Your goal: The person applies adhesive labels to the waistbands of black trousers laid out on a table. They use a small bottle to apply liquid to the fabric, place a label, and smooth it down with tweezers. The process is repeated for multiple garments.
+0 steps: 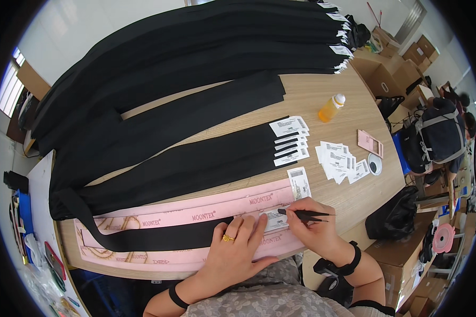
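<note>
A black fabric strip point(158, 238) lies along a pink printed board point(188, 260) at the table's near edge. My left hand point(232, 251) rests over the strip's right end with its fingers stretched out and pressing down. Fine black tweezers point(314, 214) are pinched in my right hand point(317, 232), their thin ends pointing right. The fingertips of that hand touch the edge of a white printed label point(276, 219) at the strip's end. Another white label point(299, 182) sits on the board's upper right corner.
Long black fabric strips point(211, 61) cover the far table, several with white labels point(290, 127). Loose labels point(337, 160), a bottle of orange liquid point(330, 108), a pink rectangular case point(370, 142) and a small round dish point(374, 164) are at right. Beyond are cardboard boxes point(383, 82) and a person point(441, 134).
</note>
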Demonstrator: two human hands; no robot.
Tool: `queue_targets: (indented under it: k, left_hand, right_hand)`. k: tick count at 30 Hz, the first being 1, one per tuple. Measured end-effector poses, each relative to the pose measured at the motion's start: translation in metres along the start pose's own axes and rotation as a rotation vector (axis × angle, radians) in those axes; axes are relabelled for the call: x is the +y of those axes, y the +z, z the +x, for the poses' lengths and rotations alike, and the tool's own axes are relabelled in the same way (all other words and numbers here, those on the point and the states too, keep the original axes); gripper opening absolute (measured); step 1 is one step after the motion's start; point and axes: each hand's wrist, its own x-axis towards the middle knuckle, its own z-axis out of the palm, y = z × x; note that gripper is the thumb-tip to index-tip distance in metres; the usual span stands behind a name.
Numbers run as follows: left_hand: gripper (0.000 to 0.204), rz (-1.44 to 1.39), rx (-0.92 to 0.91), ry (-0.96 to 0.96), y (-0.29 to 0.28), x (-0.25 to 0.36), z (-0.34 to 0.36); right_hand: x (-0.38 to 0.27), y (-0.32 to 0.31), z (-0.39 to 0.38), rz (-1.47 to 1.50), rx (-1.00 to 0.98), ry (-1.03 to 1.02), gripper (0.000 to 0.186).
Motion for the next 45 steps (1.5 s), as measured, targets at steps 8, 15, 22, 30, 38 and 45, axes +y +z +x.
queue_targets:
  k: [8,15,22,30,38,45]
  left_hand:
    - [0.084,0.059,-0.075,0.032,-0.004,0.002,0.003]
    - [0.083,0.106,-0.115,0.055,-0.006,0.004,0.007]
    - [0.085,0.089,-0.096,0.040,-0.002,0.005,0.007]
    - [0.084,0.052,-0.055,0.031,-0.003,0.007,0.006]
    - [0.072,-0.443,-0.108,-0.083,-0.038,-0.008,-0.003]
    - [0.070,-1.129,-0.183,-0.396,-0.062,-0.019,-0.025]
  right_hand:
    - [-0.009,0.004,0.010,-0.254,0.021,-0.209,0.015]
    - [-0.014,0.002,0.007,-0.304,-0.055,-0.168,0.015]
    - [-0.019,-0.006,-0.009,-0.301,-0.112,-0.116,0.013]
    - [-0.011,-0.042,-0.012,-0.386,-0.037,-0.283,0.030]
    - [0.028,-0.099,0.010,-1.158,-0.138,-0.597,0.043]
    - [0.018,-0.098,0.005,-1.128,-0.059,-0.602,0.044]
